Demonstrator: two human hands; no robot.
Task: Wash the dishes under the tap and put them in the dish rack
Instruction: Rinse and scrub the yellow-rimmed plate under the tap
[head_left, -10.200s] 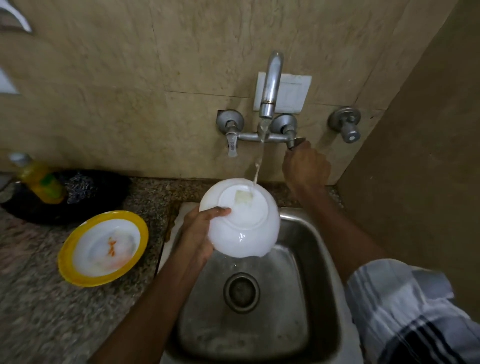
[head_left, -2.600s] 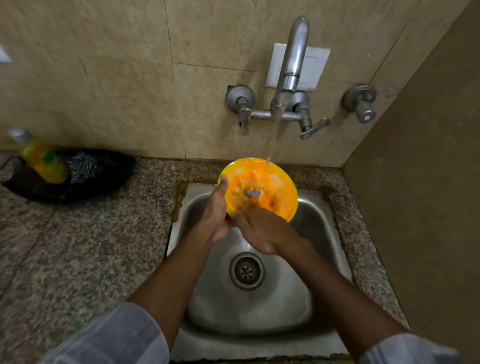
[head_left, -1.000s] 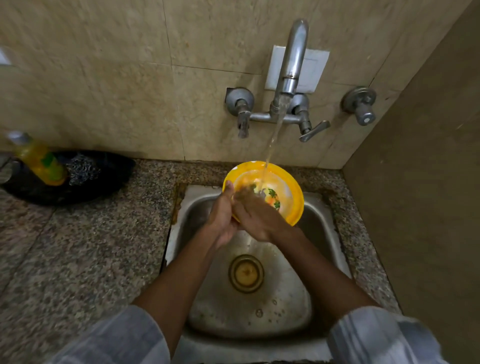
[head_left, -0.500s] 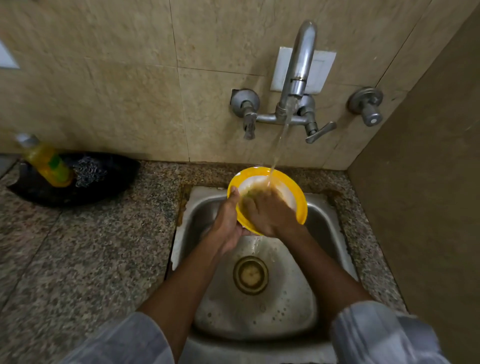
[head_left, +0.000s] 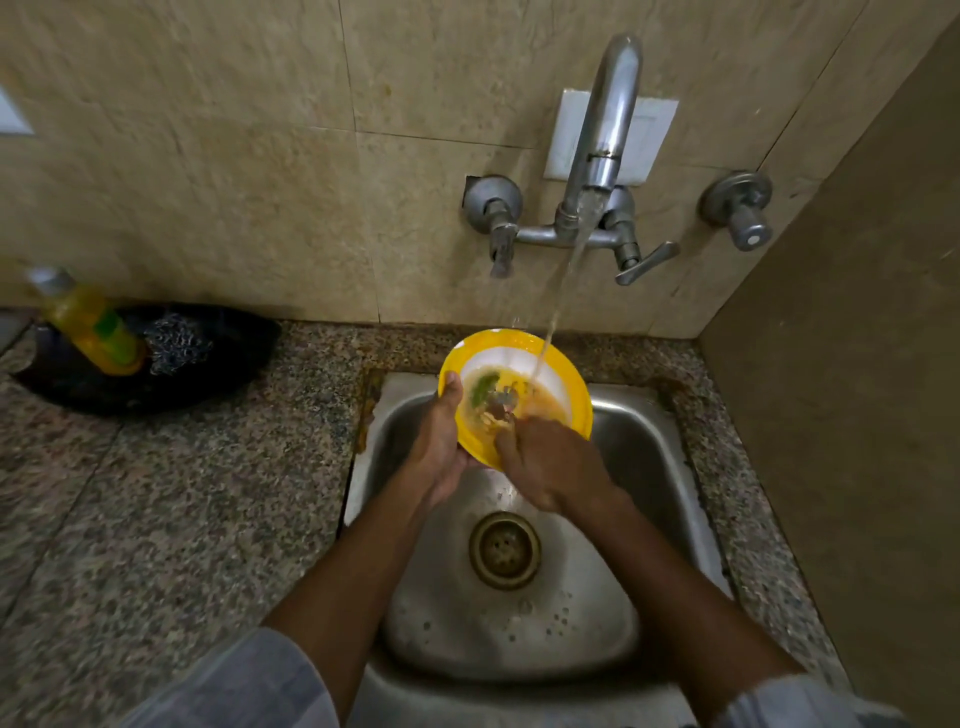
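Note:
A yellow-rimmed white plate (head_left: 569, 382) is tilted over the steel sink (head_left: 649, 467), under the running stream from the tap (head_left: 602, 130). Murky orange water and a green smear lie in its hollow. My left hand (head_left: 441, 441) holds the plate's left rim, thumb on the front face. My right hand (head_left: 550, 460) lies over the plate's lower part, its fingertips rubbing the inside. No dish rack is in view.
A black pan (head_left: 156, 358) sits at the back left of the granite counter (head_left: 182, 519), holding a yellow soap bottle (head_left: 88, 325) and a steel scrubber (head_left: 176, 343). The tap's lever (head_left: 647, 262) points right. A wall (head_left: 857, 415) stands close on the right. The drain (head_left: 504, 550) is below my hands.
My right hand slid down from the plate's middle to its lower part, uncovering the wet centre. The white bowl washed ten seconds ago is gone, and the yellow plate left the counter.

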